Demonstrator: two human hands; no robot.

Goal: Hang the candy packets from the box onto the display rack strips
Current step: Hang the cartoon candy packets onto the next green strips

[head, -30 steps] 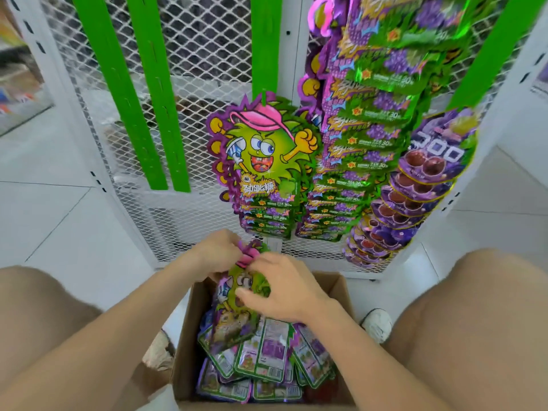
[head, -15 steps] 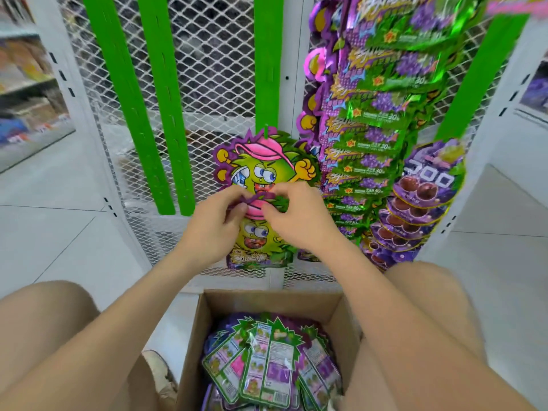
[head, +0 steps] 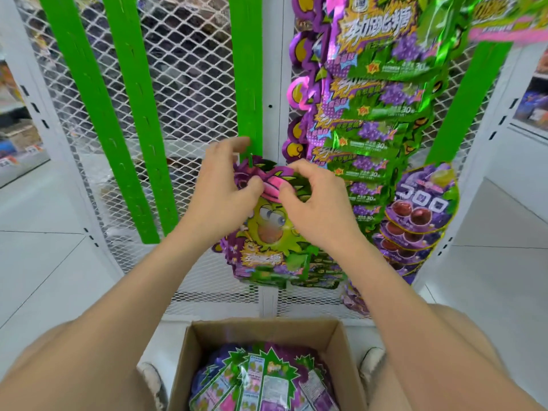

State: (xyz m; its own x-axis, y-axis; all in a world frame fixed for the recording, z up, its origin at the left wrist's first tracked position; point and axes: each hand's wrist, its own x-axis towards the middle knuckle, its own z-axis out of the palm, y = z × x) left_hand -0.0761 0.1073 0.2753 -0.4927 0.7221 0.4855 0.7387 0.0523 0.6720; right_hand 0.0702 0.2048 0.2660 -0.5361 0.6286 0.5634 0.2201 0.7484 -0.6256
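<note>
A green-and-purple candy packet (head: pixel 268 229) with a cartoon face is held up against the middle green display strip (head: pixel 248 84), over other packets hanging there. My left hand (head: pixel 221 197) pinches its top left edge, index finger touching the strip. My right hand (head: pixel 314 203) pinches its pink top on the right. Below stands an open cardboard box (head: pixel 204 351) with several more packets (head: pixel 261 381) inside.
Two bare green strips (head: pixel 118 114) hang on the white mesh rack to the left. Stacked green grape packets (head: pixel 373 114) and purple packets (head: pixel 421 209) fill the strips on the right. My knees flank the box; white floor tiles lie on both sides.
Both hands lifted a packet out of the box and raised it to the top of the packets on the middle strip. The view tilted upward.
</note>
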